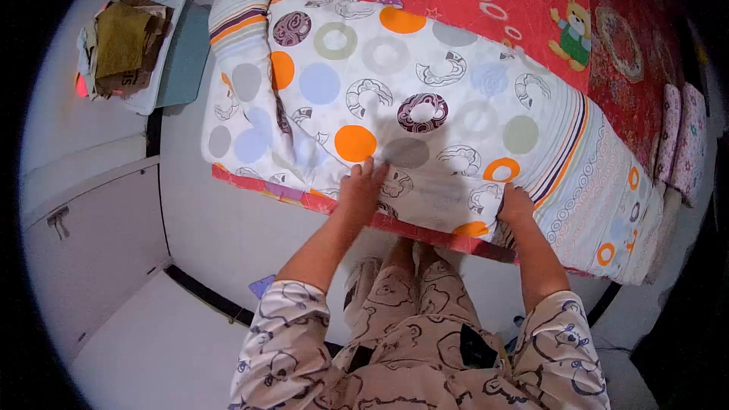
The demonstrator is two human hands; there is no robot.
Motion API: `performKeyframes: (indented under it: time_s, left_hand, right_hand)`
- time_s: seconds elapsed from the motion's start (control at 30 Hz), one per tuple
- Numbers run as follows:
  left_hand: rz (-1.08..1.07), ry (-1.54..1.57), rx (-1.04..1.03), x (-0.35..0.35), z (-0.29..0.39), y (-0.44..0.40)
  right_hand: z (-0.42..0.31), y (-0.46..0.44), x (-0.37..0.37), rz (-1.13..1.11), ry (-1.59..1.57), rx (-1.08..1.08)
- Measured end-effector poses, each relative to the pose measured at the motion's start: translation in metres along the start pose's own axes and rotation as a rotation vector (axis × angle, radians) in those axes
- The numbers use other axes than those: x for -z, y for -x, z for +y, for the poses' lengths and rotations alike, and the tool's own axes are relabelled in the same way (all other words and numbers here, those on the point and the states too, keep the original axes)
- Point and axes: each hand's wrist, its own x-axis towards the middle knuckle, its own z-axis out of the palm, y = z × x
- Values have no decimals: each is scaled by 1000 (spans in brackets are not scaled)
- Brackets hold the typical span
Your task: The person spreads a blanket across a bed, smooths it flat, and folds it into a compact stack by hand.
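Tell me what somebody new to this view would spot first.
Probably the white cloth with its bold orange, grey and purple circles, spread across the middle, with the left hand and right hand on its near side. Next would likely be the bright red cover beyond it, at the top, with a yellow teddy bear print toward the upper right.

Home bedroom; red teddy-bear bedsheet (524, 0), circle-print quilt (414, 87)
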Motion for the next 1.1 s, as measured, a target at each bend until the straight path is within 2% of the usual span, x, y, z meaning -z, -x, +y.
performKeyframes:
  time_s: [0.03,0.1,0.13,0.2,0.3,0.37,0.43,0.47,0.5,0.53,0.57,0.6,0.67,0.7,0.8,0.87,0.9,0.97,1.0,1.07,1.1]
  left_hand:
    - [8,4,6,1,10,-4]
    - [-271,414,-102,25,37,-5]
    - [-267,408,-102,27,49,-4]
    - [-59,478,-134,27,74,8]
    - [-28,286,-84,-26,78,22]
    - [-16,334,-57,-43,81,10]
    - [-28,376,-9,-40,83,8]
    - [-139,438,28,-31,82,2]
    - [-239,498,62,-23,81,-7]
    - [-220,478,79,-24,84,-7]
    - [-227,470,84,-26,88,-1]
    - [-217,437,102,-26,91,1]
    - [-193,381,127,-26,89,-3]
    - [-180,401,94,-29,86,0]
    - [-127,392,46,-43,82,8]
    - [-18,393,-12,-43,82,14]
    - [-22,380,-23,-41,79,13]
    - [-7,689,-43,-32,72,12]
    - [9,674,-53,-24,61,4]
    - [245,441,-65,-7,31,-1]
    - [294,397,14,22,15,-3]
  right_hand:
    - [2,-5,-2,8,7,3]
    - [5,-6,-8,-22,34,9]
    - [5,-6,-7,-46,33,1]
    - [6,-7,-15,-12,18,10]
    - [7,-9,-17,4,31,4]
    - [7,-11,-11,-4,46,-3]
    - [4,0,-5,6,-15,29]
    - [-1,4,2,11,-20,54]
    - [-6,8,9,-12,-146,111]
    - [-8,14,11,-50,-270,160]
    - [-16,8,-14,114,-648,326]
    - [-45,37,10,261,-696,383]
    - [-92,63,25,389,-954,530]
    - [-109,64,22,382,-971,540]
    - [-144,38,-4,655,-816,742]
    - [-143,14,-26,343,-637,583]
    - [-145,11,-10,350,-653,575]
    - [-146,7,22,-51,-551,421]
    - [-146,-5,16,-75,-565,454]
    - [-145,-5,22,-86,-546,438]
    - [-145,-3,22,-116,-515,421]
